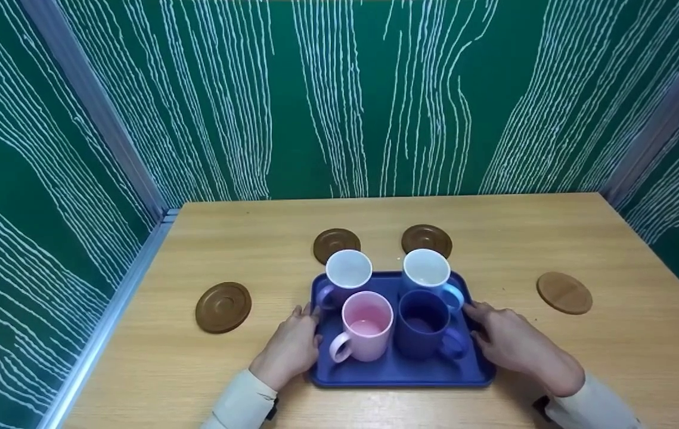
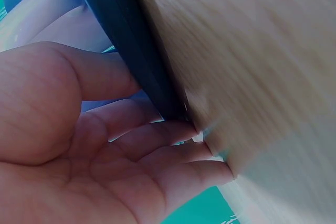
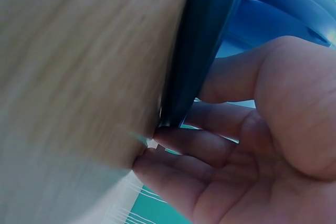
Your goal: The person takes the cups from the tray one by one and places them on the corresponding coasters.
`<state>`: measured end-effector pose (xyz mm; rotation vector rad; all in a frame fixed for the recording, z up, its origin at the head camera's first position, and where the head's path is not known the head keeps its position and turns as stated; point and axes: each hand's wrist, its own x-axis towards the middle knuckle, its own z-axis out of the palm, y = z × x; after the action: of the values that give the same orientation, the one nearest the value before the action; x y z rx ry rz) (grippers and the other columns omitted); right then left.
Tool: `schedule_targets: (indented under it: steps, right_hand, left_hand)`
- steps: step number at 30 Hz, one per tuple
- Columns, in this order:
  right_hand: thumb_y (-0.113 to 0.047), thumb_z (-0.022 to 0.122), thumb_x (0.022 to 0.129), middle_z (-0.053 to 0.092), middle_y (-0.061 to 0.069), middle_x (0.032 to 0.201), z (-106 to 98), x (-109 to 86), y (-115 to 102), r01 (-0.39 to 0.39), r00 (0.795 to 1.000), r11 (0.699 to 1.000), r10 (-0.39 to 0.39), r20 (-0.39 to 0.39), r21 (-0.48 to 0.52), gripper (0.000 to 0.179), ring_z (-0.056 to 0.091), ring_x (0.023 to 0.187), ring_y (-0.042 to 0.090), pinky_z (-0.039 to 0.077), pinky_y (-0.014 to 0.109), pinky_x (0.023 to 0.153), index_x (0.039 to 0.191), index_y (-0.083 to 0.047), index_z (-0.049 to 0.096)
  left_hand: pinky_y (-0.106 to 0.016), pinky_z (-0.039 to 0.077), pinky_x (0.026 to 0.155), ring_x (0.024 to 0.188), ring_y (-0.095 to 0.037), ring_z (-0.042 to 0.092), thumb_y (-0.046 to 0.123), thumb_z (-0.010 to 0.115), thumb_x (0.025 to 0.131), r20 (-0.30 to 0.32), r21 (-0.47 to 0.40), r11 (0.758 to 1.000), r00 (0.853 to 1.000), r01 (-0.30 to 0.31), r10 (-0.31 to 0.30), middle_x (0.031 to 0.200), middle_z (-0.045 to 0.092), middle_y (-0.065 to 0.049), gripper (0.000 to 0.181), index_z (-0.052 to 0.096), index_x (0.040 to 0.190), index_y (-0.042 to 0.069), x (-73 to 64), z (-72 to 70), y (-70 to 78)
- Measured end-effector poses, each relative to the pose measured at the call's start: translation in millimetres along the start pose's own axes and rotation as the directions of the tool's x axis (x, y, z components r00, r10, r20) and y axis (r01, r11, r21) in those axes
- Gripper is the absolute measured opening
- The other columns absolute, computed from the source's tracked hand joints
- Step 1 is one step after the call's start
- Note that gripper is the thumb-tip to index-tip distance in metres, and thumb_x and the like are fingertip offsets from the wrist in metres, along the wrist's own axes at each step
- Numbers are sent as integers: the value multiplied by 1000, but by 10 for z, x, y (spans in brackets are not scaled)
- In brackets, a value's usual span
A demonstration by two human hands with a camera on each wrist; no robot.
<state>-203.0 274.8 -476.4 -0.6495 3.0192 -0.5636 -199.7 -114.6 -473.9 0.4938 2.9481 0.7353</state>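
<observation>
A blue tray [image 1: 399, 374] lies on the table, bearing a pink mug [image 1: 368, 325], a dark blue mug [image 1: 422, 325], a purple mug with a white inside [image 1: 348, 277] and a light blue mug [image 1: 427, 274]. My left hand [image 1: 291, 345] grips the tray's left edge, and my right hand [image 1: 515, 342] its right edge. In the left wrist view the thumb presses the tray rim [image 2: 123, 40] from inside, the fingertips beneath it touching the tabletop. The right wrist view mirrors this at the other rim [image 3: 202, 45].
Two brown round coasters [image 1: 336, 244] [image 1: 427, 239] lie behind the tray, the left one partly covered by the purple mug. Another brown coaster [image 1: 223, 307] is at the left, a lighter one [image 1: 564, 292] at the right. Green walls [image 1: 327, 119] enclose the wooden table [image 1: 196, 375].
</observation>
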Motion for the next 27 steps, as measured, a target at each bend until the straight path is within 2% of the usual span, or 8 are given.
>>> schedule_targets:
  steps: [11, 19, 27]
  right_hand:
    - [-4, 67, 93, 59, 36, 136, 21, 22, -4, 42, 999, 999, -43, -20, -20, 48, 64, 117, 51, 54, 60, 95, 137, 12, 59]
    - [-5, 68, 92, 57, 36, 139, 11, 13, 15, 12, 1000, 1000, -12, 1, -13, 50, 62, 120, 52, 53, 61, 97, 138, 11, 58]
    - [-6, 68, 92, 57, 36, 139, 6, 11, 21, 5, 1000, 1000, -5, 12, -5, 51, 62, 120, 52, 54, 61, 95, 139, 11, 58]
  left_hand:
    - [-64, 46, 107, 133, -60, 47, 1, 67, 93, -15, 9, 1000, 1000, -15, 15, 146, 50, -38, 46, 59, 136, -13, -14, -6, -21]
    - [-62, 42, 111, 136, -58, 45, 2, 65, 94, 10, -3, 1000, 1000, 3, -3, 149, 49, -33, 46, 59, 139, -9, 20, -4, -10]
    - [-58, 41, 114, 138, -48, 50, 11, 65, 97, 6, -65, 996, 998, 62, -62, 143, 55, -34, 44, 62, 136, -8, 4, -180, 32]
